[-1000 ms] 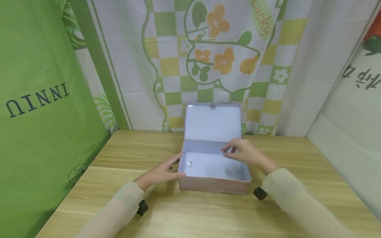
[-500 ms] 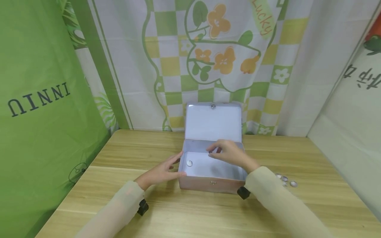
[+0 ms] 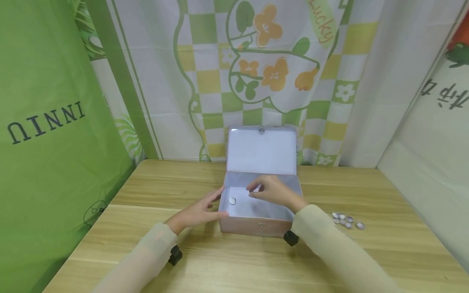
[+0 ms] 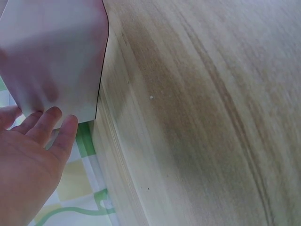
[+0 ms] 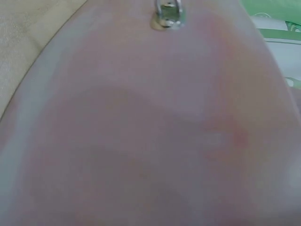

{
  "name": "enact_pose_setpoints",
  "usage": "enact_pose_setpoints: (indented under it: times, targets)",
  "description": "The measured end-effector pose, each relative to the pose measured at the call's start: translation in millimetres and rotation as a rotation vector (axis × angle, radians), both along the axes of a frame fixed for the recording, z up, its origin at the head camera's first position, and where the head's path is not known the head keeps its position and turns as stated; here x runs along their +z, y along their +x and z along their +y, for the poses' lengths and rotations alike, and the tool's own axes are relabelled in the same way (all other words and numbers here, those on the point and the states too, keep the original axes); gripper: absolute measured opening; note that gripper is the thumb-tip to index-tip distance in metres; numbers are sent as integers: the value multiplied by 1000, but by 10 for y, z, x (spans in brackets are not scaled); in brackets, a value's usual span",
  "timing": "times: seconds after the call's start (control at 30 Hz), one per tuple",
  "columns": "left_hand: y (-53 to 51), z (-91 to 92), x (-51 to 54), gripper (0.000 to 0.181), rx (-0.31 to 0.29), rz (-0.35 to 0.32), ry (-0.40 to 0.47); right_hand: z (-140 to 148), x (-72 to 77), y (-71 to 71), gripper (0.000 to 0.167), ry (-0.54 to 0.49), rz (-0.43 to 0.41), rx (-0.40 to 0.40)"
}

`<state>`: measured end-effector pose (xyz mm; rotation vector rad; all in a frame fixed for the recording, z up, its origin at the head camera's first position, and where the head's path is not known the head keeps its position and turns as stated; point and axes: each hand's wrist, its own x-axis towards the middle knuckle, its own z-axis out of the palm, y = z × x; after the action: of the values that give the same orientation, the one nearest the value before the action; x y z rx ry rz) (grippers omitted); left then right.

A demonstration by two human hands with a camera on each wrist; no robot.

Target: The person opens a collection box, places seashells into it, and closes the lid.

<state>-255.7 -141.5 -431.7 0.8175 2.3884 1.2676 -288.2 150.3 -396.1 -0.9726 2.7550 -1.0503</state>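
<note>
A pink metal box point(image 3: 242, 226) stands with its lid point(image 3: 261, 150) raised, and one small pale shell point(image 3: 232, 201) lies inside at the left. My left hand point(image 3: 198, 212) spreads its thumb and fingers along the box's left wall; the left wrist view has the same hand point(image 4: 33, 160) with fingertips on the box side point(image 4: 56, 61). Above the box's interior, my right hand point(image 3: 272, 191) pinches a small shell, mostly hidden by the fingertips. The right wrist view holds only the box front point(image 5: 141, 117) and its clasp point(image 5: 168, 19), no hand.
Several small shells point(image 3: 348, 220) lie on the wooden table point(image 3: 234, 264) to the right of the box. A patterned curtain point(image 3: 209, 81) hangs behind the table, with a green cloth point(image 3: 44, 183) on the left and a pale one point(image 3: 432, 142) on the right.
My right hand has moved left across the box, uncovering the shells on the table at the right. My left hand has stayed at the box's left wall.
</note>
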Motion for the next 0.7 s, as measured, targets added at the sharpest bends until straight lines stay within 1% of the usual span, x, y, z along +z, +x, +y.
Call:
enact_pose_setpoints:
  times: [0.3,0.5,0.57,0.7]
  targets:
    - [-3,-5,-3,91,-12,13,19,-64,-18,-1,23,46,-19,-29]
    - [-2,-8,-2,90,-14,24,20,-67,-21,-11,23,70,-4,-22]
    - [0,-6,-1,90,-14,25,18,-59,-23,-10,23,69,-9,-19]
    - [5,-1,4,90,-16,28,16,-17,-17,-4,22,54,5,6]
